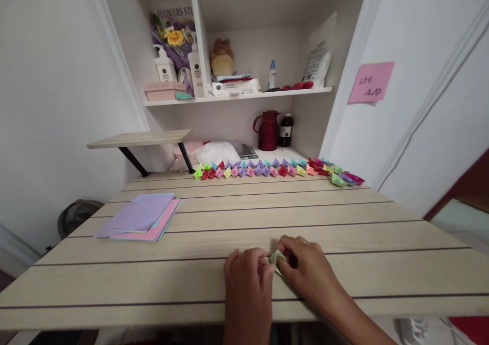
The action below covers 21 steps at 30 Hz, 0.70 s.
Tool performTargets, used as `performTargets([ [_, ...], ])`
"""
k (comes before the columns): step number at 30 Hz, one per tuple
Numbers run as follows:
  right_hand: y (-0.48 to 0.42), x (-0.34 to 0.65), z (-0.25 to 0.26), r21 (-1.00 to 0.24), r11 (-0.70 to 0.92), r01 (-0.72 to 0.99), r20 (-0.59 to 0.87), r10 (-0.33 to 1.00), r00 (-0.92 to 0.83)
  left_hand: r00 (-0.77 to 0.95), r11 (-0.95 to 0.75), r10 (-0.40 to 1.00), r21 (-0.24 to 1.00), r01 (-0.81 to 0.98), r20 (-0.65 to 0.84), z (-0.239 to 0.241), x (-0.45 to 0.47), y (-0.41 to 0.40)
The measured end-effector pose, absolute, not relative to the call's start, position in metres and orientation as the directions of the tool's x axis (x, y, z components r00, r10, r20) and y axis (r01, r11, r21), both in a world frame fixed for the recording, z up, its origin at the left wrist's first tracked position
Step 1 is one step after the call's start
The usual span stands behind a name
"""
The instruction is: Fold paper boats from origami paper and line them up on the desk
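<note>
The green paper (278,257) is small and folded. It is close to the front edge of the counter (344,217), a little right of the middle, between the two hands. The right hand (305,261) has its grip pinched on the paper's right side, with thumb and finger close together. The left hand (248,268) is at the left side of the paper with its fingertips bunched up. I cannot tell if that grip is pinching the paper or just touching it.

The paper should be very light and thin. It looks easy to bend, but the folds should make it a bit stiff. It is likely not very slippery, but it could rip or get squashed if pulled hard. The best place to hold it is on the folded sides, softly, with just the fingertips.

Flat sheets (141,217) lie in a pile near the left edge of the counter. Little folded papers (282,170) in many colors stand in rows along the back edge.
</note>
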State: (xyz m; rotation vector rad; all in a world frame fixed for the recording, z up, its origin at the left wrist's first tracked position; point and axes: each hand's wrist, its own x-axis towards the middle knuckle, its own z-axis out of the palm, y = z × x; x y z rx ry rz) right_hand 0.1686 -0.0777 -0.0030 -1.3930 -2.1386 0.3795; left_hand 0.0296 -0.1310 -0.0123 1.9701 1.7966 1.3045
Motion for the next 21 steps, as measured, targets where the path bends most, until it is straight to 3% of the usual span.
performTargets([
  [8,-0.081,0.171,-0.005,-0.458,0.418,0.785,0.291,0.905,-0.312,0.031,-0.257,0.881,0.422,0.869,0.472,-0.013,0.039,-0.136],
  [17,-0.1,0.182,-0.011,-0.428,0.469,0.773,0.311,0.879,-0.361,0.091,-0.297,0.889,0.414,0.86,0.449,-0.009,0.04,-0.141],
  [21,-0.107,0.186,-0.011,-0.46,0.488,0.742,0.345,0.868,-0.358,0.106,-0.327,0.845,0.35,0.878,0.524,-0.019,0.044,-0.142],
])
